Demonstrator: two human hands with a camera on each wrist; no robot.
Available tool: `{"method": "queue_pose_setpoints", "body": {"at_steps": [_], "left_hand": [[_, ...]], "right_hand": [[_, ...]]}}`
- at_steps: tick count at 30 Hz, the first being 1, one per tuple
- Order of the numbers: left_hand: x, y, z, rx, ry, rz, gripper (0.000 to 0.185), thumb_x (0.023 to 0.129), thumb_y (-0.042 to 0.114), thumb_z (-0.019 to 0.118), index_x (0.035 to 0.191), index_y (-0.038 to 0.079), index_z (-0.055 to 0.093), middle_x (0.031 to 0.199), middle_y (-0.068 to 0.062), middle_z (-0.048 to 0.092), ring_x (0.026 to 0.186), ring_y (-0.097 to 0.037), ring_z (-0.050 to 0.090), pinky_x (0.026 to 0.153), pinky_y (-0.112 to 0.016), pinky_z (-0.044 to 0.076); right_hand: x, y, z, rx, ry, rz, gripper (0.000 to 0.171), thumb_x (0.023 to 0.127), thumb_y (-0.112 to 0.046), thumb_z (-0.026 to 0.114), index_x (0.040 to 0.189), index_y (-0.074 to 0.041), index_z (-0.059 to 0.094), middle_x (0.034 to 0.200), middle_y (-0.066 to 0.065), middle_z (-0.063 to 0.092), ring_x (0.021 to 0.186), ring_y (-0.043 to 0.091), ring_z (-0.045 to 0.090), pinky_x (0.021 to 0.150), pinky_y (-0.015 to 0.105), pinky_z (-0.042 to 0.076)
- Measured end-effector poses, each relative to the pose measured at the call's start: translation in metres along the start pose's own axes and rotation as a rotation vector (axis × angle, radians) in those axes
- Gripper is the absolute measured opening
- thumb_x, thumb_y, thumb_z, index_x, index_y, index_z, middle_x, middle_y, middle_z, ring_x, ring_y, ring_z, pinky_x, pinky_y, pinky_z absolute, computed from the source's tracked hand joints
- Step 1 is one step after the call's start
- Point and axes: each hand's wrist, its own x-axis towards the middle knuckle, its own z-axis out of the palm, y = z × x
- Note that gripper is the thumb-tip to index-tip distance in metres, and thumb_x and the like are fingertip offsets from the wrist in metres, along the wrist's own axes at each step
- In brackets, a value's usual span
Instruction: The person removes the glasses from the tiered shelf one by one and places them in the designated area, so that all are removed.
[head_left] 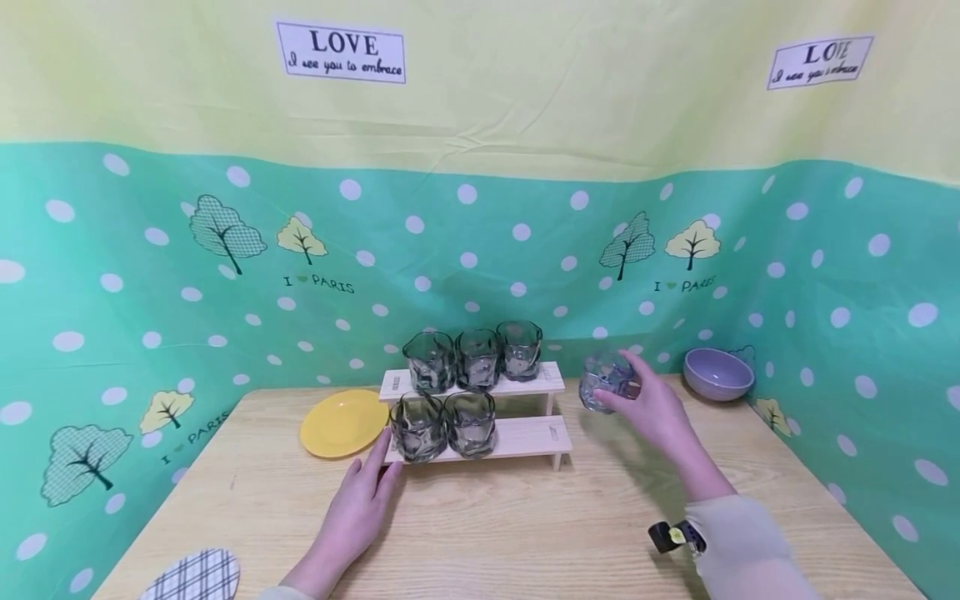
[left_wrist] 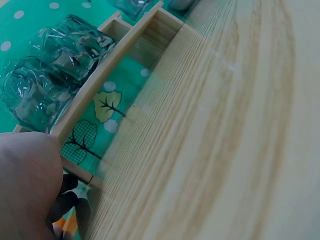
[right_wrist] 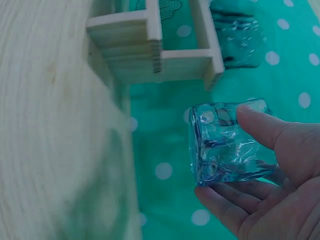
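Note:
A clear, bluish glass (head_left: 604,381) is held by my right hand (head_left: 651,408), thumb on one side and fingers on the other, above the table right of a two-tier wooden rack (head_left: 525,438). In the right wrist view the same glass (right_wrist: 232,142) is gripped apart from the rack end (right_wrist: 182,65). My left hand (head_left: 362,500) touches the left end of the lower tier; in the left wrist view its fingertips are partly hidden. Three smoky grey glasses (head_left: 477,360) stand on the upper tier. Two more grey glasses (head_left: 470,425) stand on the left part of the lower tier.
A yellow plate (head_left: 345,423) lies left of the rack. A purple bowl (head_left: 717,375) stands at the back right corner. Part of a checked cloth piece (head_left: 197,577) shows at the front left. Polka-dot fabric (head_left: 465,225) hangs behind the wooden table (head_left: 510,533).

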Motion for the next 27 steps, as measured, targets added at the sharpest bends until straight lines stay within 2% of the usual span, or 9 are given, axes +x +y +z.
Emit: {"method": "queue_pose_setpoints", "body": {"at_steps": [6,19,27], "left_hand": [[-0.001,0.001,0.0,0.004,0.004,0.008,0.06,0.108,0.039,0.045,0.162,0.017,0.026,0.149,-0.019,0.048,0.132,-0.049,0.046,0.118,-0.061,0.022],[0.0,0.002,0.0,0.01,-0.013,-0.02,0.06,0.109,0.039,0.044,0.162,0.019,0.026,0.15,-0.017,0.047,0.136,-0.052,0.04,0.116,-0.064,0.024],[0.001,0.002,0.0,0.008,-0.006,-0.012,0.06,0.108,0.038,0.045,0.162,0.018,0.026,0.15,-0.016,0.047,0.135,-0.049,0.043,0.118,-0.062,0.023]], "right_hand": [[0.008,0.018,0.011,0.061,-0.02,0.031,0.097,0.088,-0.045,0.077,0.162,-0.019,0.021,0.141,0.03,0.051,0.121,0.048,0.055,0.097,0.063,0.048],[0.016,0.036,0.025,0.08,-0.048,0.1,0.1,0.089,-0.044,0.076,0.163,-0.019,0.015,0.155,0.031,0.033,0.133,0.053,0.041,0.107,0.07,0.033],[0.019,0.047,0.032,0.085,-0.067,0.098,0.099,0.088,-0.045,0.077,0.163,-0.017,0.017,0.154,0.032,0.034,0.133,0.054,0.04,0.107,0.071,0.033]]}}
